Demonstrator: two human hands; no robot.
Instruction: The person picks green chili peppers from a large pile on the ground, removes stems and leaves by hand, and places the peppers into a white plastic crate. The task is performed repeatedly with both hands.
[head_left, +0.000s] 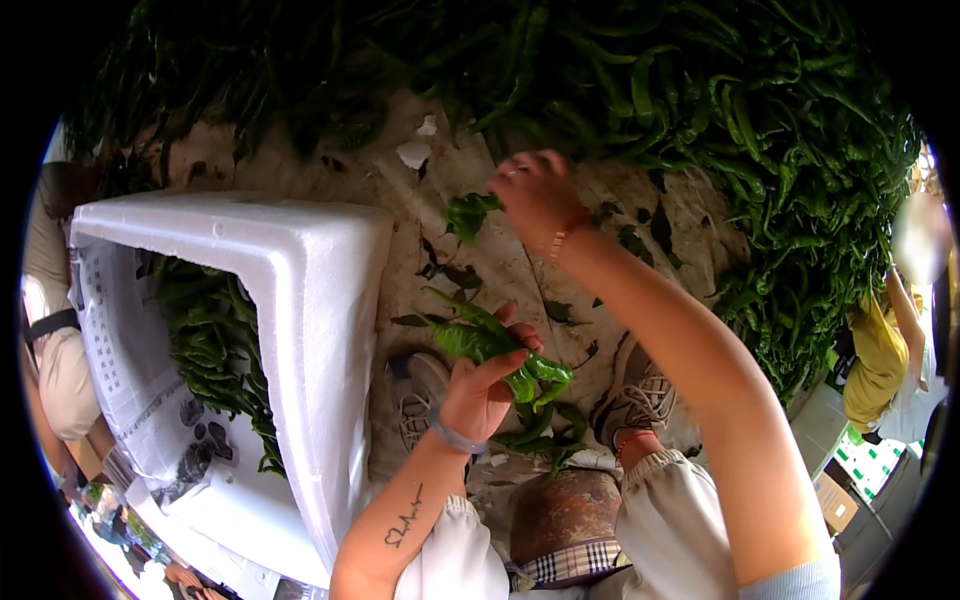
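Observation:
My left hand (487, 382) holds a small bunch of green chili peppers (474, 339), thumb across the top and fingers beneath. My right hand (536, 196), slightly blurred, is at the near edge of a large heap of green chili peppers (637, 90). A curled green pepper (471, 216) sticks out from its finger side; the fingertips are hidden. To the left, a white foam box (330, 262) is tipped on its side, its opening towards the lower left. Stacked peppers (214, 337) lie inside it against a printed paper lining (112, 330).
Loose leaves (457, 276) and white foam scraps (414, 154) are scattered over a dirty ground sheet (405, 202). A few peppers (540, 435) lie between my shoes, by a worn brown stool (566, 510). People are at both sides, one in yellow trousers (874, 367).

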